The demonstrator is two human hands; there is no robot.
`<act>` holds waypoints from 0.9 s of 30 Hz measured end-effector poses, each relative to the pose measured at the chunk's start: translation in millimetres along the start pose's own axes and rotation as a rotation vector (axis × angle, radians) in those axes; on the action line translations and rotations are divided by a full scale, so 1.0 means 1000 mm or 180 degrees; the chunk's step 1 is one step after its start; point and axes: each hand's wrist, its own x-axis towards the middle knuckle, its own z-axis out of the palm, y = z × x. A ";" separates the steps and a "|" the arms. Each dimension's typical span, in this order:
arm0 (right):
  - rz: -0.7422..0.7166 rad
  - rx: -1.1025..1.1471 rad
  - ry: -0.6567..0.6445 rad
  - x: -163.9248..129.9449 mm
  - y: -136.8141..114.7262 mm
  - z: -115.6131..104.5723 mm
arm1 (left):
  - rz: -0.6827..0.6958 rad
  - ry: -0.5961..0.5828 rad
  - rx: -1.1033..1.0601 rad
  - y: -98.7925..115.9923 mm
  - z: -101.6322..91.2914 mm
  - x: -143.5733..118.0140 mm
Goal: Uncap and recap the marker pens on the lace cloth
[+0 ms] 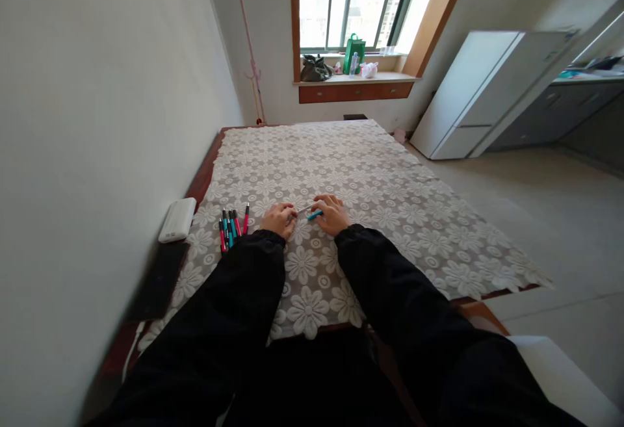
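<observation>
My left hand point(279, 219) rests low over the lace tablecloth point(307, 310), its fingers curled in a pinch at one end of a thin white stick point(305, 208). The stick's other end reaches the fingers of my right hand point(333, 215). A short blue pen barrel point(314, 215) sticks out from under the right fingers, which are closed on it. What lies inside the left fingertips is too small to make out. Left of my left hand is a group of several pens point(230, 225), red and blue with dark ends. One red pen point(246, 218) lies slightly apart from them.
Along the wall side are a white power bank point(177, 220) and a dark flat device point(158, 281) with a white cable point(131, 352). Beyond the table, a window sill holds a green bag point(353, 55) and a dark bag point(316, 68). A white fridge point(475, 95) stands right.
</observation>
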 end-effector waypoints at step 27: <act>0.0103 -0.0092 -0.0415 0.006 -0.009 0.000 | 0.0066 -0.0074 -0.0102 -0.002 -0.002 0.001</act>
